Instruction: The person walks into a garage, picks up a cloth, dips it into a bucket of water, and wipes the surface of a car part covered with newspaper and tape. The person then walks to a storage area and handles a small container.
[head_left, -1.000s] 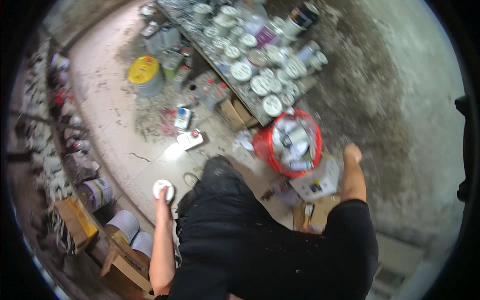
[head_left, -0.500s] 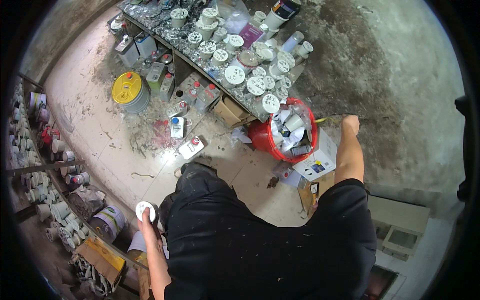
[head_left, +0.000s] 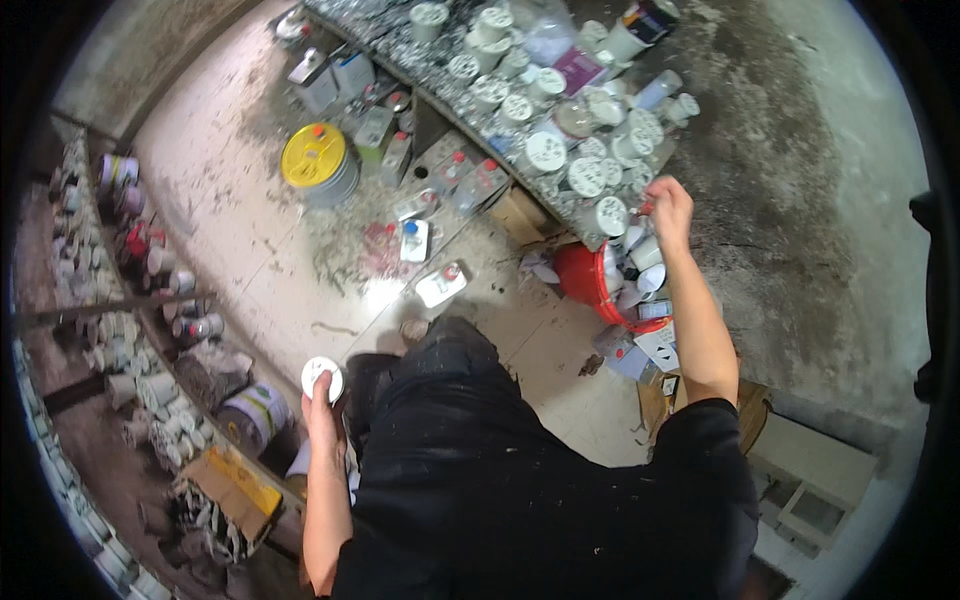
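Observation:
At the lower left, my left hand [head_left: 323, 408] is closed around a small white lidded tub [head_left: 322, 379], its thumb lying on the lid. My right hand [head_left: 670, 208] is reached out to the right corner of the paint-spattered table [head_left: 455, 125], over the far side of a red bucket [head_left: 578, 283]. Its fingers are curled in, with a bit of red showing beside them; what they hold, if anything, I cannot make out. Crumpled white cups and wrappers fill the bucket. Closest to the right hand on the tabletop stands a white-lidded tub [head_left: 611, 217] with dark marks on its lid.
Several lidded tubs [head_left: 546, 152] crowd the table. Below it stand a yellow-topped metal drum [head_left: 315, 157], solvent cans [head_left: 374, 134] and a white can [head_left: 441, 285] on the floor. Shelves full of cups [head_left: 155, 388] run along the left. A cardboard box [head_left: 657, 402] lies by the bucket.
My right hand has moved from right of the bucket up and left to the table corner. The left hand still holds the tub. The whole view has shifted, the table now further right.

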